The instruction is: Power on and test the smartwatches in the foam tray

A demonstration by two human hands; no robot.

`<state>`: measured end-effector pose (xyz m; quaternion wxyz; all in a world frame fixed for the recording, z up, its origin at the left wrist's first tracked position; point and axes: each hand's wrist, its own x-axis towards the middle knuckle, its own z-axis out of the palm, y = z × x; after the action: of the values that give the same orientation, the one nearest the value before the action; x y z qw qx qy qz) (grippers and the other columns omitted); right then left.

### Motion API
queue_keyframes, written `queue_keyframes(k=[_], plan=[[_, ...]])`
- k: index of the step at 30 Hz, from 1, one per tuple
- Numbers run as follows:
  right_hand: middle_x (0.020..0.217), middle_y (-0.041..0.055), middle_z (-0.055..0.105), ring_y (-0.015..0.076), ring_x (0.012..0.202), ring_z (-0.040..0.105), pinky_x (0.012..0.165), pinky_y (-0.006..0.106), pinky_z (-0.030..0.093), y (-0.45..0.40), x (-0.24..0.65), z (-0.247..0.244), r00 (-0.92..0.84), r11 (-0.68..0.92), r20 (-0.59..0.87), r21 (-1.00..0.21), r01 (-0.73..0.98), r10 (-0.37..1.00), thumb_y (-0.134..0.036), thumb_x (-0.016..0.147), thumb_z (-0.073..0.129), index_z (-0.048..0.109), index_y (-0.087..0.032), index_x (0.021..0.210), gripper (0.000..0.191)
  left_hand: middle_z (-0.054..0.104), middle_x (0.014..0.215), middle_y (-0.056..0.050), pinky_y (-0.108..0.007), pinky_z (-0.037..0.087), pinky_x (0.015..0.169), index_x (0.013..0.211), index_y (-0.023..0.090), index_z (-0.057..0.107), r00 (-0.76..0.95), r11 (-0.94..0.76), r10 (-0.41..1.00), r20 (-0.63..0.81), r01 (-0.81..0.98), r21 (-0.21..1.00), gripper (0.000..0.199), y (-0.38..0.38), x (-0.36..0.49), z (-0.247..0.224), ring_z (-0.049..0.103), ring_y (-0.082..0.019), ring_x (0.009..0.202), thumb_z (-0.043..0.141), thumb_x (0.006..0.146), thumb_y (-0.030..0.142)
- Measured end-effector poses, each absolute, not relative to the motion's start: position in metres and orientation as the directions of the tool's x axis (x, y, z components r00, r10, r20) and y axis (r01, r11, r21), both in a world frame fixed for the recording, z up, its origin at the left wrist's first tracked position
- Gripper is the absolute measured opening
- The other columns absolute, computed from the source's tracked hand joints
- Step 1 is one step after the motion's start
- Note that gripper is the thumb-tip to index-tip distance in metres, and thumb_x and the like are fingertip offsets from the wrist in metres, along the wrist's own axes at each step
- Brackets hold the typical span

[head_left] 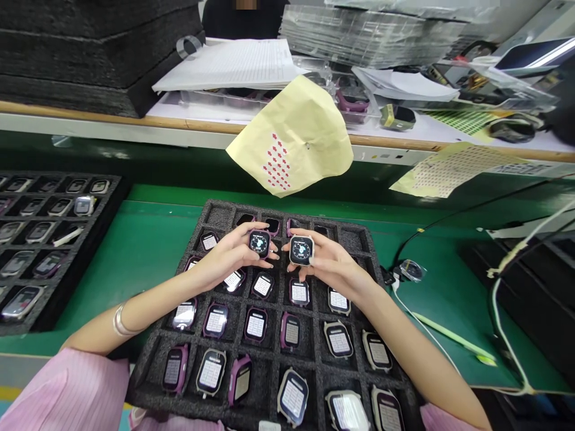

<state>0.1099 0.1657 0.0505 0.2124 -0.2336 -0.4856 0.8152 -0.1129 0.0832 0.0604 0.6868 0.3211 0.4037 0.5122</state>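
My left hand (238,250) grips a purple-framed watch (259,243) with a lit dial on its screen. Beside it, my right hand (326,257) has its fingers round a pale-framed watch (301,250) showing a similar dial. The two watches are apart, both screens facing up toward me. Beneath both hands lies a black foam tray (309,359) divided into compartments, which hold several purple and pale watches. Many of those screens show a white list, such as the purple one (256,324) in the middle; a few at the back look dark.
Another foam tray of watches (49,297) lies at the left. Behind is a shelf edge (197,129) with papers, plastic trays and hanging yellow sheets (296,140). Cables and a green stick (453,337) lie at the right. A person in black (242,24) is beyond the shelf.
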Motion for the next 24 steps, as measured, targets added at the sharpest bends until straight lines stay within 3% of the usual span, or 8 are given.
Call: queue_keyframes(k=[4,8,13,18,21,24], plan=[[0.107,0.0071,0.067,0.019,0.078,0.069,0.061,0.027,0.057,0.161,0.108,0.051,-0.801,-0.351,-0.127,-0.93,-0.11,0.585,-0.014,0.072,0.081,0.057,-0.024,0.125,0.06,0.069,0.103,-0.007,-0.04,0.056,0.084,0.121,0.018,0.051,0.141,0.272,0.962,-0.234,-0.425,0.863,0.055,0.083,-0.111,0.061,0.066,-0.022,0.097,0.054,0.068,0.005],[0.114,0.0075,0.065,0.0184,0.069,0.072,0.045,0.02,0.055,0.159,0.108,0.049,-0.806,-0.289,-0.113,-0.955,-0.074,0.581,-0.013,0.077,0.076,0.056,-0.028,0.127,0.056,0.069,0.101,-0.006,-0.039,0.057,0.083,0.12,0.018,0.051,0.152,0.262,0.964,-0.217,-0.419,0.869,0.054,0.083,-0.112,0.06,0.066,-0.022,0.096,0.053,0.068,0.005],[0.116,0.0075,0.065,0.0153,0.063,0.072,0.043,0.016,0.055,0.16,0.109,0.049,-0.807,-0.351,-0.154,-0.934,-0.07,0.57,-0.013,0.078,0.076,0.057,-0.028,0.124,0.053,0.068,0.103,-0.006,-0.039,0.057,0.084,0.122,0.019,0.051,0.155,0.259,0.965,-0.214,-0.408,0.876,0.054,0.082,-0.112,0.059,0.066,-0.022,0.097,0.053,0.07,0.004],[0.11,0.0071,0.067,0.0094,0.045,0.066,0.028,0.01,0.043,0.16,0.11,0.049,-0.806,-0.37,-0.18,-0.928,-0.052,0.564,-0.015,0.079,0.075,0.052,-0.028,0.127,0.055,0.067,0.109,-0.008,-0.039,0.057,0.085,0.124,0.019,0.05,0.177,0.263,0.962,-0.21,-0.374,0.889,0.052,0.082,-0.112,0.054,0.066,-0.022,0.099,0.053,0.074,0.005],[0.111,0.0075,0.065,0.0094,0.047,0.067,0.029,0.009,0.043,0.16,0.111,0.049,-0.808,-0.356,-0.156,-0.932,-0.07,0.567,-0.014,0.079,0.075,0.046,-0.03,0.133,0.063,0.067,0.109,-0.007,-0.037,0.059,0.083,0.122,0.019,0.052,0.191,0.203,0.972,-0.139,-0.373,0.905,0.045,0.082,-0.112,0.05,0.066,-0.02,0.097,0.055,0.079,0.008],[0.113,0.0075,0.064,0.0118,0.053,0.069,0.033,0.011,0.048,0.16,0.11,0.048,-0.804,-0.309,-0.104,-0.945,-0.102,0.585,-0.013,0.078,0.076,0.049,-0.028,0.124,0.054,0.068,0.105,-0.007,-0.036,0.06,0.081,0.12,0.019,0.054,0.19,0.155,0.977,-0.093,-0.347,0.925,0.037,0.081,-0.112,0.051,0.066,-0.02,0.096,0.059,0.083,0.014]])
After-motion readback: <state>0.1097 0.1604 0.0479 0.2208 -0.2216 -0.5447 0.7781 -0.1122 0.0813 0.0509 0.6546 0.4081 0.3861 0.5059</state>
